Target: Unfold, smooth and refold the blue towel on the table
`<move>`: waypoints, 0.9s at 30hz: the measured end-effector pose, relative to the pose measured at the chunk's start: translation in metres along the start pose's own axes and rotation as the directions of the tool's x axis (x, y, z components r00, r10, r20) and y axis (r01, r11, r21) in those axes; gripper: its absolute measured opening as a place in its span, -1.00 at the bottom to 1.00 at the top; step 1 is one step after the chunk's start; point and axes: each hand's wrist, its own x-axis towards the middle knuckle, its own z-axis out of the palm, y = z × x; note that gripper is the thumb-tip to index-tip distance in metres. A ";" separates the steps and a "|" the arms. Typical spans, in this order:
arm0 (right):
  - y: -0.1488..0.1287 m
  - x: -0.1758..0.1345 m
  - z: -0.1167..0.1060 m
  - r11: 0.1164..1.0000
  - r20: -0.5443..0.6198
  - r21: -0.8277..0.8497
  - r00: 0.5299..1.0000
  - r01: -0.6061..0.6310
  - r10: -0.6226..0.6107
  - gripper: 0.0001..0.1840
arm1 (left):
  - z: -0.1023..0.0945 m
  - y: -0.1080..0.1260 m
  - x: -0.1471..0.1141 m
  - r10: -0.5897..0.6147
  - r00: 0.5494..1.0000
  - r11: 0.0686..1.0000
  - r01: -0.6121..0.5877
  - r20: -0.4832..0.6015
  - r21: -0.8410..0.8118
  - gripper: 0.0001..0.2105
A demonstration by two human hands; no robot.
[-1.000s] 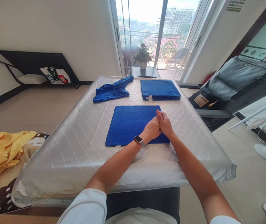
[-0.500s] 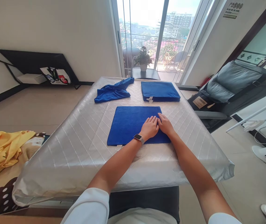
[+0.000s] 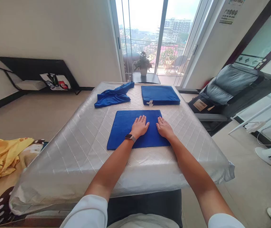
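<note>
A blue towel (image 3: 121, 129) lies flat in a neat rectangle near the front of the table. My left hand (image 3: 139, 126), with a watch on its wrist, rests palm down on the middle of the towel, fingers stretched out. Toward the towel's right edge my right hand (image 3: 164, 127) also lies flat, open and pressing on the cloth. Behind it sits a stack of folded blue towels (image 3: 160, 94) with white tags at its front edge. A crumpled blue towel (image 3: 113, 96) lies at the back left.
A silvery quilted cover drapes the table (image 3: 78, 152). Beyond its far edge stands a chair (image 3: 147, 78) with a potted plant (image 3: 143, 65). A grey recliner (image 3: 232, 88) is to the right, and yellow cloth (image 3: 4, 158) lies at the lower left.
My left hand has slid left across the towel, away from my right hand, which stays near the right edge. The hands were touching before and are now apart.
</note>
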 end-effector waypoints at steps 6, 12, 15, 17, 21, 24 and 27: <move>0.001 0.001 0.001 1.000 0.023 0.005 1.000 -0.013 0.013 -0.29 | -0.015 -0.066 -0.010 -0.154 0.987 0.987 0.151 0.049 0.053 -0.33; 0.000 0.001 0.002 1.000 0.016 0.012 1.000 -0.023 0.023 -0.30 | -0.020 -0.130 -0.035 -0.320 0.947 0.945 0.320 -0.003 0.075 -0.28; -0.002 0.000 0.000 1.000 0.019 0.004 0.999 -0.029 0.029 -0.30 | -0.018 -0.142 -0.040 -0.355 0.935 0.933 0.356 -0.030 0.059 -0.27; -0.003 -0.001 -0.002 0.999 0.025 -0.006 0.999 -0.038 0.038 -0.30 | -0.017 -0.143 -0.041 -0.349 0.936 0.935 0.351 -0.045 0.049 -0.26; -0.007 -0.004 -0.006 0.998 0.025 -0.056 0.999 -0.039 0.040 -0.31 | -0.017 -0.140 -0.039 -0.331 0.942 0.943 0.333 -0.056 0.028 -0.27; -0.010 -0.004 -0.010 0.990 0.022 -0.135 0.999 -0.033 0.036 -0.32 | -0.018 -0.139 -0.038 -0.329 0.944 0.944 0.330 -0.041 0.016 -0.25; -0.017 0.007 -0.016 0.980 0.007 -0.200 1.000 -0.003 0.004 -0.35 | -0.018 -0.139 -0.039 -0.318 0.947 0.948 0.319 -0.051 0.021 -0.25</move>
